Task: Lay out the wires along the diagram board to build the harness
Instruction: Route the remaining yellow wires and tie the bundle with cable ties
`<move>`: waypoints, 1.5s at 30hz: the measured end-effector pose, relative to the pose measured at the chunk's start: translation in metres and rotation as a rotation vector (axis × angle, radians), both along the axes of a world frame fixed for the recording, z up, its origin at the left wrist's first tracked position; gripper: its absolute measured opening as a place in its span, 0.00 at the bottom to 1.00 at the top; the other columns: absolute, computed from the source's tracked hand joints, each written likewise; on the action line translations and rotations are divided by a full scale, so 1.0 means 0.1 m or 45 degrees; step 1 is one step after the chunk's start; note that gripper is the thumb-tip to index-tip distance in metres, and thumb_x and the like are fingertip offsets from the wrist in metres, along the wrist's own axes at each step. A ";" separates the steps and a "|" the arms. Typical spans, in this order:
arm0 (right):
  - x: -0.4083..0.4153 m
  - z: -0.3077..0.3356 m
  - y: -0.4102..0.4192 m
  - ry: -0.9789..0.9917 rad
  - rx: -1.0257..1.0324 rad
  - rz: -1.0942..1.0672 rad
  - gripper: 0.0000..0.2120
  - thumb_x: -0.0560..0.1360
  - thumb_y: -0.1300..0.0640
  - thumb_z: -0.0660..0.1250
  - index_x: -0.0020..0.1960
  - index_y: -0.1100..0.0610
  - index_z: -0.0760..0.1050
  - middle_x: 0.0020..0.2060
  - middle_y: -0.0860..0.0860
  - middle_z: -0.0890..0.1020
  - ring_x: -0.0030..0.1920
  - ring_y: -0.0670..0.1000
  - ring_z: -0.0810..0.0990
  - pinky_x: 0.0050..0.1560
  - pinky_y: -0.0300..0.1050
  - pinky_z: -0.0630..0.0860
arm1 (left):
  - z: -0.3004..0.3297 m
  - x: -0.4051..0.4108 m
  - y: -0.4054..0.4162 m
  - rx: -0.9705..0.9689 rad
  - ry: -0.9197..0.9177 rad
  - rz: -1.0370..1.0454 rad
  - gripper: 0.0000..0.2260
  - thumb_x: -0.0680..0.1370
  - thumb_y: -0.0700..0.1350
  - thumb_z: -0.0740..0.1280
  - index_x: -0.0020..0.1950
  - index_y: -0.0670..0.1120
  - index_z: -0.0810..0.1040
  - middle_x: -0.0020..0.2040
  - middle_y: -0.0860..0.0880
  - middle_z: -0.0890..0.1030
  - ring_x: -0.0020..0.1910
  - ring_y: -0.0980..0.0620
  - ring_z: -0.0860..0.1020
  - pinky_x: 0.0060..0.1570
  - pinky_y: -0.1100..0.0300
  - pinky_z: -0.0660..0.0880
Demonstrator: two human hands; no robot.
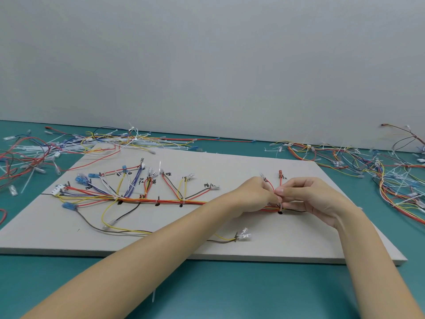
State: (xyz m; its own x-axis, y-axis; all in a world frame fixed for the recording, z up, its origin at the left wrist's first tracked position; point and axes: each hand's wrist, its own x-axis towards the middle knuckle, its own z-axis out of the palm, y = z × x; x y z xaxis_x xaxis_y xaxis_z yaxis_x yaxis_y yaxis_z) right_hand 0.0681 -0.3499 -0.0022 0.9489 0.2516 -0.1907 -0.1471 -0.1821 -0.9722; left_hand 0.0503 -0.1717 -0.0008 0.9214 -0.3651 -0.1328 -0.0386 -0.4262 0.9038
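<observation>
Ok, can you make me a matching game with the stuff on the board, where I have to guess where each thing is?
Things
1. white plug
2. red-capped wire end
3. clear terminal on the yellow and brown wires
4. two hands, left hand and right hand

Places
A. near front edge of the board
B. far left end of the wire bundle
C. pinching the bundle near its right end
D. standing up just beyond the hands

Pairs: 1-B, 2-D, 3-A, 4-C
</observation>
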 end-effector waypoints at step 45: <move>-0.05 0.05 0.03 -0.008 -0.023 0.010 0.09 0.66 0.57 0.74 0.40 0.64 0.83 0.38 0.60 0.84 0.38 0.51 0.85 0.38 0.37 0.80 | -0.08 0.05 -0.03 -0.102 -0.003 0.063 0.05 0.76 0.41 0.70 0.45 0.39 0.81 0.38 0.44 0.73 0.40 0.51 0.70 0.40 0.59 0.65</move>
